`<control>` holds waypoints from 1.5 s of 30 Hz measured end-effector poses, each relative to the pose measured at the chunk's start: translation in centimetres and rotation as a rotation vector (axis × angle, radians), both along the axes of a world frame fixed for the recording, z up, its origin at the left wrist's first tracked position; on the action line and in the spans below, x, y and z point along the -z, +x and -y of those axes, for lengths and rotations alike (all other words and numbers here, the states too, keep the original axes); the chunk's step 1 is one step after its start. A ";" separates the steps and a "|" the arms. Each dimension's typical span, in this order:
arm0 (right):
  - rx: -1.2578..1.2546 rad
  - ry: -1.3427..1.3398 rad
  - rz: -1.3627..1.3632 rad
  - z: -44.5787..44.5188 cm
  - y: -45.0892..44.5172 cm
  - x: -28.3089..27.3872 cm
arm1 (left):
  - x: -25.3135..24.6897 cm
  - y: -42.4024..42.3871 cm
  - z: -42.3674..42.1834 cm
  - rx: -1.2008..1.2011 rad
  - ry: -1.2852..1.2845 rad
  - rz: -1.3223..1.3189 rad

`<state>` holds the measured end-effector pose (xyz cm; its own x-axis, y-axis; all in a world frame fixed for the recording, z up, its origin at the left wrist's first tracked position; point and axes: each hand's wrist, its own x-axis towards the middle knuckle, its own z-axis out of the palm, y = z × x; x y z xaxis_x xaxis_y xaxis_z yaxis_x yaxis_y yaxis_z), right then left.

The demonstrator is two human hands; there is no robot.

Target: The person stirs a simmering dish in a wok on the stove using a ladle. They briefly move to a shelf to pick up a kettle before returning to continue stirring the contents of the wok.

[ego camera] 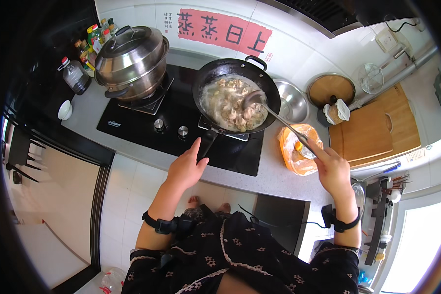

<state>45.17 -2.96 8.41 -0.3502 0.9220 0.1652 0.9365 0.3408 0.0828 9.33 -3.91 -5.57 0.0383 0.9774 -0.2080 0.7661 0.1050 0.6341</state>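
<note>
A black wok (198, 79) sits on the right burner of a glass cooktop (132, 125), with its long handle (208, 141) towards me. Pieces of meat (228, 99) lie in cloudy, foamy liquid inside it. My left hand (185, 167) is around the handle's near end, index finger stretched along one side and thumb on the other; its remaining fingers are hidden. In my right hand (330, 167) is the long shaft of a metal ladle (283, 121). The ladle's bowl rests among the meat at the wok's right side.
A lidded steel steamer pot (132, 62) occupies the left burner, near bottles (75, 77) and a white bowl (65, 110). Right of the wok are a steel basin (296, 104), an orange plastic bag (288, 158), a glass lid (330, 86) and wooden cutting boards (367, 128).
</note>
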 end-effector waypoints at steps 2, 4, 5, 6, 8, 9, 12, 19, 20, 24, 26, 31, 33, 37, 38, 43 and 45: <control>0.052 -0.065 -0.171 0.9 0.6 -1.3 | 0.5 -0.1 0.1 -0.005 0.030 0.005; 0.094 -0.129 -0.225 1.9 1.4 -2.3 | 0.4 -0.2 0.0 -0.004 0.003 0.008; 0.114 -0.162 -0.253 2.3 1.6 -2.6 | 0.4 -0.3 0.0 -0.006 -0.011 0.009; 0.148 -0.186 -0.274 2.9 1.5 -2.8 | 0.3 -0.2 0.0 -0.004 -0.011 0.007; 0.129 -0.218 -0.254 2.8 1.2 -1.5 | 0.3 -0.3 0.1 -0.007 -0.013 0.004; 0.131 -0.230 -0.241 2.9 0.9 -0.8 | 0.2 -0.3 0.0 -0.002 -0.008 0.015; 0.185 -0.239 -0.094 1.6 -1.0 4.0 | 0.3 -0.2 -0.1 0.006 0.004 0.021; 0.179 -0.194 -0.475 -1.7 -4.2 12.8 | 0.1 -0.2 -0.2 0.010 -0.013 0.015; 0.194 -0.280 -0.630 -1.6 -3.9 12.8 | 0.1 -0.2 -0.2 0.014 -0.019 0.009; 0.103 -0.173 -0.804 -2.5 -2.9 11.2 | 0.1 -0.4 -0.1 0.000 -0.017 0.027; 0.149 -0.132 -0.792 -4.5 -2.9 10.9 | 0.3 -0.3 -0.1 0.006 -0.007 0.041; 0.266 -0.127 -0.790 -11.2 -5.3 14.3 | -0.3 -0.1 -0.2 0.003 -0.037 0.052; 0.242 -0.235 -0.809 -12.4 -7.5 15.6 | -0.3 0.0 -0.4 0.009 -0.027 0.054; 0.130 -0.310 -0.675 -10.8 -10.4 14.1 | 0.3 -0.3 -0.1 -0.003 -0.007 0.073; 0.132 -0.354 -0.621 -9.9 -10.7 12.8 | 0.4 -0.3 0.0 -0.010 -0.002 0.081; 0.085 -0.231 -0.264 -5.2 -7.4 8.6 | 0.2 -0.1 -0.1 -0.025 -0.008 0.095; 0.046 -0.145 -0.229 -3.6 -5.1 8.1 | 0.2 0.0 -0.2 -0.033 0.000 0.105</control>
<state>40.05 0.68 0.33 -0.2764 0.9558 0.1007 0.9398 0.2907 -0.1796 9.33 -3.73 -5.81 0.0278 0.9785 -0.2044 0.6919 0.1288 0.7105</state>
